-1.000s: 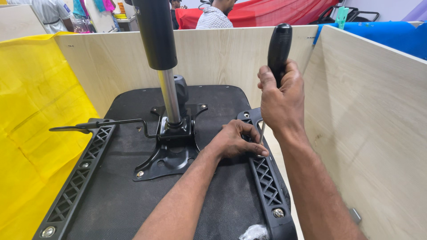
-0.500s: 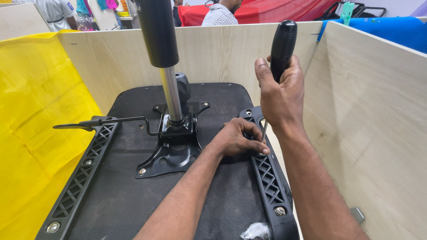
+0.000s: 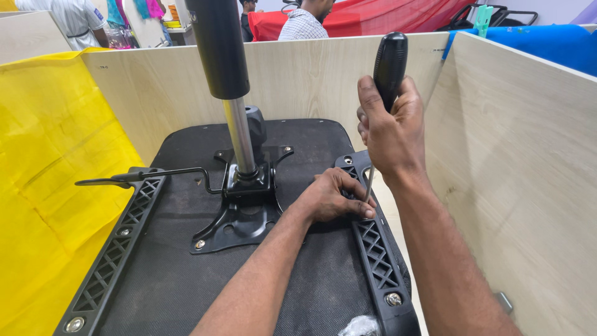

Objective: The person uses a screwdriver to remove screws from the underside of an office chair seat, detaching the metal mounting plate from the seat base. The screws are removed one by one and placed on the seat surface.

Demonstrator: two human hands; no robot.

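Upright, almost plumb, the screwdriver (image 3: 387, 81) stands over the right bracket (image 3: 373, 242) of an upturned seat (image 3: 186, 274), its black handle wrapped tight in the right hand (image 3: 388, 134) and its thin shaft running down to a tip hidden behind the left hand's fingers. The left hand (image 3: 329, 198) lies directly below the right, curled narrow, fingertips pinched around the shaft's lower end where it meets the bracket near the seat's right edge; whether it also pins a screw there cannot be told. So the tool's long axis runs straight down from the right hand to the left, and the left is the nearer to the contact point. At the seat's middle a black plate (image 3: 239, 218) carries a chrome column (image 3: 239, 137) with a lever (image 3: 143, 176) reaching toward the left bracket (image 3: 115, 249). Wooden panels (image 3: 516, 174) wall the seat in at the back and right, and yellow sheet (image 3: 50, 162) lies along its left.
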